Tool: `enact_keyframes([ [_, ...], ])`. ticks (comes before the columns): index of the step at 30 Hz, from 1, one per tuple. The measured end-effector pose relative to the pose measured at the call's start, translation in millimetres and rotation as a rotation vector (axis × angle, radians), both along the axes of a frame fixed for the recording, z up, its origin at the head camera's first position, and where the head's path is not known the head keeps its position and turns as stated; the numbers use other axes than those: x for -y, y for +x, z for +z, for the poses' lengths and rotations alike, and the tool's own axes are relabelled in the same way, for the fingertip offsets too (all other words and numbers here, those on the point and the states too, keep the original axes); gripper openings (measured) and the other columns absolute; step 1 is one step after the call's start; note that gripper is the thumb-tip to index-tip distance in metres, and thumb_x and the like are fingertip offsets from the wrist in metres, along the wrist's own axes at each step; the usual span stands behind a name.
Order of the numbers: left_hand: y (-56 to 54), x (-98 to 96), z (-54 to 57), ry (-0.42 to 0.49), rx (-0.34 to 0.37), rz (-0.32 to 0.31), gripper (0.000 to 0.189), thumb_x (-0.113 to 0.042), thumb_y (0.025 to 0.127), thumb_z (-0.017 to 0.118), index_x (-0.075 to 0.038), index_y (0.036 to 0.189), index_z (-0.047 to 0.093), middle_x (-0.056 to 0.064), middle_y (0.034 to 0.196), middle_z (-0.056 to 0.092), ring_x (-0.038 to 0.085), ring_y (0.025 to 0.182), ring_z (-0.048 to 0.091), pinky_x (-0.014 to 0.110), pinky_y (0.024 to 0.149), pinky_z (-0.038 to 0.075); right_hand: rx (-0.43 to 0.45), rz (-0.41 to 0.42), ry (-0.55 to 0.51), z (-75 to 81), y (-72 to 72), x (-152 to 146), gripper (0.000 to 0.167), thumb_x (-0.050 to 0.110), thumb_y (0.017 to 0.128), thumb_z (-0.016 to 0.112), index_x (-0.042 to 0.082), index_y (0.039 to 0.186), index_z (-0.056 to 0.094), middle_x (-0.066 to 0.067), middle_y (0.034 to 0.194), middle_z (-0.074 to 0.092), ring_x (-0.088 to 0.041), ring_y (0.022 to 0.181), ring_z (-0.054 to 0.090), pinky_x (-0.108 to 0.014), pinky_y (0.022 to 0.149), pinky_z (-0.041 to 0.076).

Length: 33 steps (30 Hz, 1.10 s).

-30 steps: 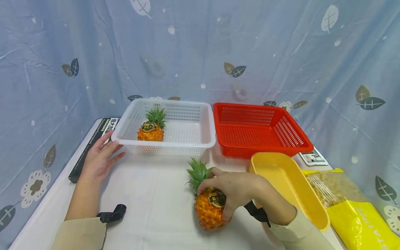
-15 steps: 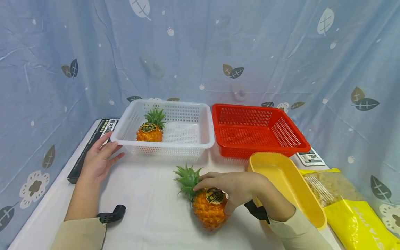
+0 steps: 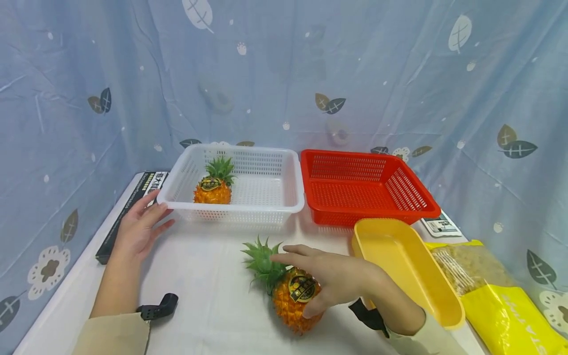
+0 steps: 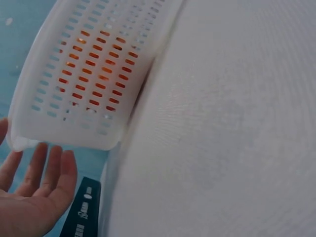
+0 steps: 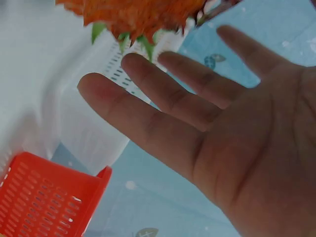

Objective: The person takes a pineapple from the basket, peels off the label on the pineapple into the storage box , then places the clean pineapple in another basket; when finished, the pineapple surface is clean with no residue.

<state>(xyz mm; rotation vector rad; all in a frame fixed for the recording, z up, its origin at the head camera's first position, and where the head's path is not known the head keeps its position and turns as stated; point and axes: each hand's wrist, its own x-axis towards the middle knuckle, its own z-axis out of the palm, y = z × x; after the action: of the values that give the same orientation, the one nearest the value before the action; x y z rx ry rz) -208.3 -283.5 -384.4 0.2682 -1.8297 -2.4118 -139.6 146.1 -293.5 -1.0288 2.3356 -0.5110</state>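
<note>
Beside a pineapple (image 3: 293, 301) with a black-and-gold label, my right hand (image 3: 330, 276) hovers close over the fruit, fingers extended. In the right wrist view its fingers (image 5: 163, 123) are straight and spread, with the fruit's orange skin (image 5: 133, 17) beyond the tips. This pineapple lies on the white cloth, leaves toward the upper left. My left hand (image 3: 139, 227) rests at the left front corner of a white basket (image 3: 239, 206), fingers loosely extended by the rim (image 4: 19, 140). A second pineapple (image 3: 213, 190) sits inside that basket, at its left.
To the right of the white basket stands a red basket (image 3: 372, 217). A yellow tray (image 3: 410, 276) lies in front of it, with a yellow bag (image 3: 506, 305) farther right. Along the left edge lies a black box (image 3: 124, 217). A patterned blue curtain (image 3: 275, 74) hangs behind.
The pineapple under my right hand has turned, its leaves swinging leftward and its base to the right. My right hand's fingers have loosened and straightened off it. The left hand stays at the basket corner.
</note>
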Motion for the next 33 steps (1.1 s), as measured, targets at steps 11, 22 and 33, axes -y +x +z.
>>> enact_keyframes([
  [11, -1.2, -11.1, 25.5, 0.011, 0.076, 0.270, 0.053, -0.011, 0.097, 0.072, -0.024, 0.146, 0.058, -0.011, 0.121, 0.057, 0.007, 0.109, 0.055, 0.015, 0.073, 0.059, -0.164, -0.185, -0.089, -5.1, 22.0, -3, 0.097, 0.039, 0.083, 0.087, 0.032, 0.162, 0.032, 0.005, 0.157, 0.044, -0.019, 0.133, 0.055, -0.048, 0.111, 0.050],
  [22, 18.0, -42.5, 71.8, 0.242, -0.329, 0.447, 0.030, 0.011, 0.092, 0.067, -0.001, 0.119, 0.071, 0.008, 0.117, 0.063, 0.019, 0.105, 0.062, 0.023, 0.070, 0.059, -0.166, -0.368, -0.011, -20.7, 38.9, 0, 0.107, 0.066, 0.072, 0.085, 0.017, 0.157, 0.042, -0.001, 0.139, 0.055, -0.016, 0.113, 0.061, -0.046, 0.101, 0.056],
  [33, 48.5, -73.0, 94.4, 0.029, -0.567, 0.051, 0.030, 0.004, 0.101, 0.058, 0.004, 0.130, 0.063, 0.010, 0.121, 0.067, 0.025, 0.112, 0.064, 0.025, 0.091, 0.058, -0.207, -0.330, -0.035, -33.9, 38.1, 0, 0.098, 0.047, 0.066, 0.095, 0.013, 0.146, 0.049, 0.004, 0.120, 0.058, -0.013, 0.099, 0.063, -0.038, 0.090, 0.059],
])
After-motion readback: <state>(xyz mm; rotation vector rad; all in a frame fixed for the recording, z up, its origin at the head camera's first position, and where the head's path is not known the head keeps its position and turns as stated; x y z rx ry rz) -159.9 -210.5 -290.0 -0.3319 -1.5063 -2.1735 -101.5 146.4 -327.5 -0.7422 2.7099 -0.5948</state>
